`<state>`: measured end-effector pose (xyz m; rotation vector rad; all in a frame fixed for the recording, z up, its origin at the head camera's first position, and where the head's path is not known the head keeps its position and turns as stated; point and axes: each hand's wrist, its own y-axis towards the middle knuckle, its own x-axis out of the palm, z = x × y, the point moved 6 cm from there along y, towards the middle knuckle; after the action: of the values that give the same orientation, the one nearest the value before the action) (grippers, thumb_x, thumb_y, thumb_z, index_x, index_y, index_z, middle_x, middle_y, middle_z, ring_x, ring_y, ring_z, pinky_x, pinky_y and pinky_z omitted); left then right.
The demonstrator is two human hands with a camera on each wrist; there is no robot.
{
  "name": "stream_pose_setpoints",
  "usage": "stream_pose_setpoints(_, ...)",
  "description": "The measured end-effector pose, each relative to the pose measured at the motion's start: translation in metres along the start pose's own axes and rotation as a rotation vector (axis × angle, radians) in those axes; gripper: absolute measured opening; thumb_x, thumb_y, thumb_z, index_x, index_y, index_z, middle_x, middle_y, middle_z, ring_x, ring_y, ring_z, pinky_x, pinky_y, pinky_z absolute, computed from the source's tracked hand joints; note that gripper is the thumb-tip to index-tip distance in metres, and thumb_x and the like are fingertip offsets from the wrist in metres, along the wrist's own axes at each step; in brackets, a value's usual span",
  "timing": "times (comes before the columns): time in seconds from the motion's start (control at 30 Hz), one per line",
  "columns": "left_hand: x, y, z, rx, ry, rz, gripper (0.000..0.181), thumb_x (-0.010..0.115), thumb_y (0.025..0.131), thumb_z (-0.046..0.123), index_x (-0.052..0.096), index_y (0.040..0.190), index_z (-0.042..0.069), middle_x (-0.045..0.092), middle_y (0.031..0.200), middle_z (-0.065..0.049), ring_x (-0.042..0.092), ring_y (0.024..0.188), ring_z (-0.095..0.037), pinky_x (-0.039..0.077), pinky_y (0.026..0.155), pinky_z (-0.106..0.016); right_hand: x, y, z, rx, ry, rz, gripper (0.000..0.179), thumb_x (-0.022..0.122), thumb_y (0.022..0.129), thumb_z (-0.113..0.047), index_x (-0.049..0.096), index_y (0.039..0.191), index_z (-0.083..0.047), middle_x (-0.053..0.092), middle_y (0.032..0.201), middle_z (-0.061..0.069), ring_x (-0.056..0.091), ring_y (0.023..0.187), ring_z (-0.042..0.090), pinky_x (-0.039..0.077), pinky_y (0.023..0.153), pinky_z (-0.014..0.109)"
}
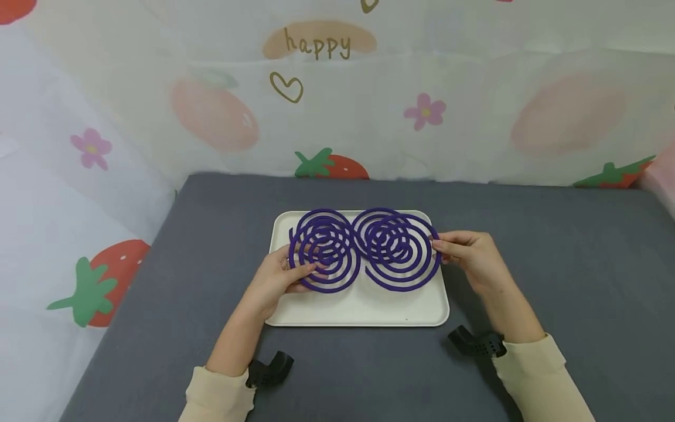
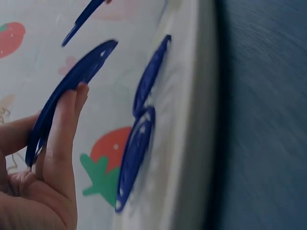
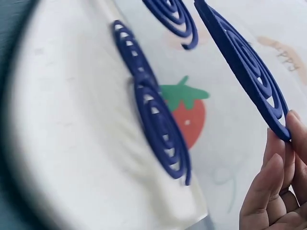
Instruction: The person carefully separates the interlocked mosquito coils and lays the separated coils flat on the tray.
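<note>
I saw my left hand (image 1: 279,280) pinching the 9 o'clock edge of the lifted purple mosquito coils (image 1: 364,249), my right hand (image 1: 469,255) pinching 3 o'clock, keeping them level above the white tray (image 1: 364,308) holding 2 more coils (image 3: 151,112).

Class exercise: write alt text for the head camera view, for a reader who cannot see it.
Two hands lift purple spiral coils above a white tray on a grey table: the left hand grips the left coil, the right hand pinches the right coil. Strawberry-print fabric hangs behind.
</note>
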<state>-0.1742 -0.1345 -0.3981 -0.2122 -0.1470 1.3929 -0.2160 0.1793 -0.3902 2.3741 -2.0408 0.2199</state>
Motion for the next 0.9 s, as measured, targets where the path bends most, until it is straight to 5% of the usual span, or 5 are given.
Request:
stream_pose_setpoints(0.23, -0.012, -0.020, -0.020, -0.064, 0.047, -0.059, 0.046, 0.059, 0.090, -0.001, 0.040, 0.131, -0.011, 0.066, 0.103, -0.023, 0.068, 0.076, -0.019, 0.057, 0.063, -0.031, -0.001, -0.011, 0.019, 0.087, -0.065, -0.058, 0.028, 0.064, 0.087, 0.002, 0.075, 0.075, -0.021, 0.068, 0.074, -0.005, 0.060, 0.061, 0.006, 0.053, 0.057, 0.020)
stream_pose_setpoints(0.5, -0.011, -0.022, -0.032, -0.072, 0.053, -0.137, 0.050, 0.060, 0.088, -0.002, 0.035, 0.130, -0.016, 0.061, 0.107, -0.029, 0.067, 0.083, -0.027, 0.058, 0.066, -0.037, -0.001, -0.019, 0.034, 0.109, -0.223, -0.116, 0.012, 0.068, 0.084, -0.001, 0.075, 0.082, -0.011, 0.068, 0.073, -0.006, 0.059, 0.060, 0.005, 0.055, 0.057, 0.023)
stream_pose_setpoints(0.57, -0.012, -0.021, -0.033, -0.077, 0.061, -0.129, 0.050, 0.061, 0.088, -0.002, 0.036, 0.129, -0.017, 0.061, 0.107, -0.029, 0.068, 0.083, -0.028, 0.058, 0.065, -0.036, 0.000, -0.019, 0.036, 0.111, -0.264, -0.116, 0.006, 0.070, 0.083, -0.002, 0.074, 0.087, -0.001, 0.068, 0.072, -0.005, 0.060, 0.060, 0.005, 0.055, 0.057, 0.024)
stream_pose_setpoints(0.7, -0.015, -0.020, -0.035, -0.079, 0.084, -0.103, 0.050, 0.063, 0.088, -0.001, 0.038, 0.128, -0.017, 0.063, 0.105, -0.027, 0.068, 0.084, -0.028, 0.057, 0.067, -0.035, 0.003, -0.018, 0.038, 0.123, -0.318, -0.114, 0.022, 0.071, 0.082, -0.003, 0.067, 0.095, 0.015, 0.067, 0.070, -0.005, 0.059, 0.058, 0.006, 0.055, 0.057, 0.024)
stream_pose_setpoints(0.9, -0.021, -0.018, -0.035, -0.085, 0.065, -0.042, 0.049, 0.062, 0.089, 0.001, 0.039, 0.128, -0.015, 0.064, 0.106, -0.026, 0.066, 0.086, -0.022, 0.057, 0.073, -0.033, 0.007, -0.017, 0.035, 0.096, -0.362, -0.129, 0.035, 0.070, 0.083, -0.006, 0.061, 0.107, 0.018, 0.066, 0.070, -0.003, 0.058, 0.058, 0.007, 0.054, 0.056, 0.025)
